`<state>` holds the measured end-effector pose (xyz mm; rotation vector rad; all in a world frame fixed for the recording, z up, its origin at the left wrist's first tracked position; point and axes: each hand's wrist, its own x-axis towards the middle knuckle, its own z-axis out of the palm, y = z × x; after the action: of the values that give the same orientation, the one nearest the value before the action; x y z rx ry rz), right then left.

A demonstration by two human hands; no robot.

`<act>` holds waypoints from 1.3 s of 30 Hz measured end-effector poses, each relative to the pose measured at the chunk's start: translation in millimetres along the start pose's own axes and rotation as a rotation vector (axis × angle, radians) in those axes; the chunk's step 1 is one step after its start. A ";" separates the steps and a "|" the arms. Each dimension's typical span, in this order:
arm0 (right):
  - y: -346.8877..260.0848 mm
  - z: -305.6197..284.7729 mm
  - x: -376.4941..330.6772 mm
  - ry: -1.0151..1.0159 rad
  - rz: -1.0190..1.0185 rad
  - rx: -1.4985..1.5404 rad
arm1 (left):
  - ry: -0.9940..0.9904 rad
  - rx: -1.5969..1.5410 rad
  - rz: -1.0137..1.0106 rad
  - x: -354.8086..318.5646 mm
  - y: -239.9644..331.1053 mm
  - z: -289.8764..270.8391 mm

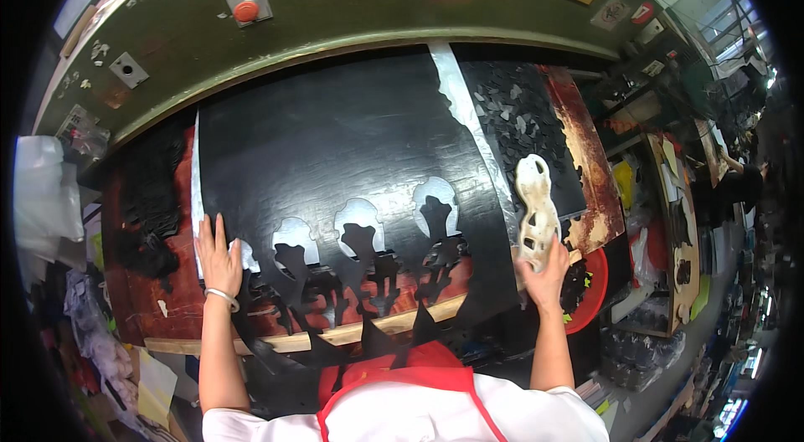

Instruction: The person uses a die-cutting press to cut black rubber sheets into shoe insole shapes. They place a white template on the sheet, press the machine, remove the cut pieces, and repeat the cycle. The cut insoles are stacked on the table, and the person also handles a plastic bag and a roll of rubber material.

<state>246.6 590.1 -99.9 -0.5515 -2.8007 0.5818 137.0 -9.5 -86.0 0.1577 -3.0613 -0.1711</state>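
Two hands on bench (180, 321): left hand (218, 262) flat, fingers spread, pressing black sheet (335, 141); right hand (544, 274) clamped on white cutting die (536, 212) at sheet's right edge.

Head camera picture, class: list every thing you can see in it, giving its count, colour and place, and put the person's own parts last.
black sheet: one, black, spread over the press bed, with cut-out holes along its near edge
cutting die: one, cream-white, shoe-part shaped, at the sheet's right edge
press bed: one, worn reddish-brown, under the sheet
press head: one, olive green, across the top
red buttons: two, on grey plates on the press head
black scraps: many, heaped right of the sheet
red tub: one, below the bed's right end
left hand: flat on the sheet's left edge, bracelet at the wrist
right hand: fingers gripping the cutting die
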 end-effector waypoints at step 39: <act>-240.2 -9.6 -30.4 -0.285 -0.045 1.624 | 0.236 -0.182 0.096 -16.4 1.7 2.1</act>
<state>201.4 376.8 5.7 -0.0033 -1.5497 2.5091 153.0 -5.8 -88.9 0.0187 -2.7932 -0.3930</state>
